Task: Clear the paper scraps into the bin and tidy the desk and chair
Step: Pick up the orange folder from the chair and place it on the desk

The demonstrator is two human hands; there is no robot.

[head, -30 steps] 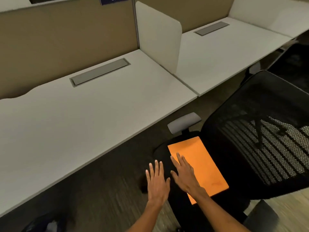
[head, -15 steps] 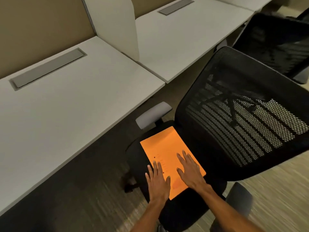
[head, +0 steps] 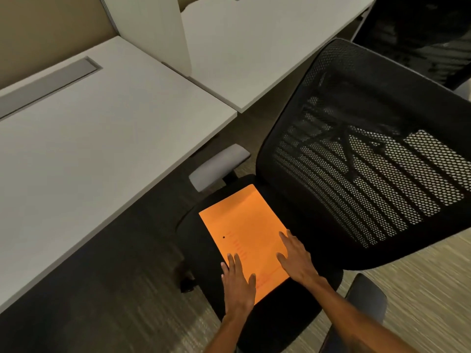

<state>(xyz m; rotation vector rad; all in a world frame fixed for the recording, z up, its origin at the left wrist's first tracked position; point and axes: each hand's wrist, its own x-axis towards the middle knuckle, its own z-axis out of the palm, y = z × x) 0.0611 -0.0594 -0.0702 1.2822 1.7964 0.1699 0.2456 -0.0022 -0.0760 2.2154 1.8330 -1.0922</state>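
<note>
Head view: hands flat on sheet (head: 242,225) on chair (head: 331,118).
Left hand (head: 238,282), right hand (head: 297,261): grip released, holding nothing; table (head: 102,138) shows no scraps, sheet not lifted, bin unseen.

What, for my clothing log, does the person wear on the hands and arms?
Nothing visible: the left hand and right hand are bare, without gloves, rings or watch. The left forearm and right forearm are bare too; no sleeve shows in frame.
</note>
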